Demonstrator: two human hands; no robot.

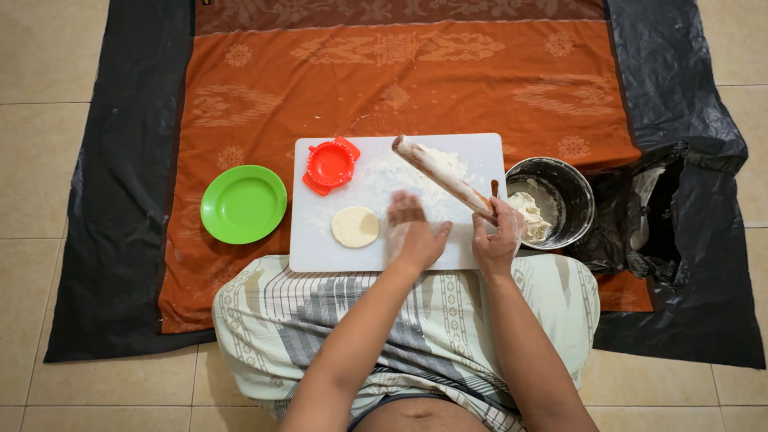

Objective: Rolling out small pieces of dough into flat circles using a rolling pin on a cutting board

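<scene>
The rolling pin [442, 175] is in my right hand [498, 236], gripped at its near, lower end, just over the right edge of the white cutting board [320, 252]. My fingers are wrapped tight round the handle. The pin's long axis runs on a slant, from my fist up and away to the left, so its floured far end hangs over the loose flour [392, 172] in the middle of the board, raised off the surface as far as I can tell.

My left hand [414, 232] lies flat and open on the board, fingers together, palm down, holding nothing. It sits just left of my right hand and beneath the slanting pin.

The round dough disc [355, 226] lies flat on the board, just to the left of my left hand and apart from it. So the disc is nearer my left hand than my right, and the pin points past it rather than across it.

Beyond the disc sits a red dumpling press [330, 164] at the board's far left corner. A green plate [243, 204] rests on the orange cloth [400, 80] left of the board, and a metal bowl [570, 188] with dough inside stands right of my right hand.
</scene>
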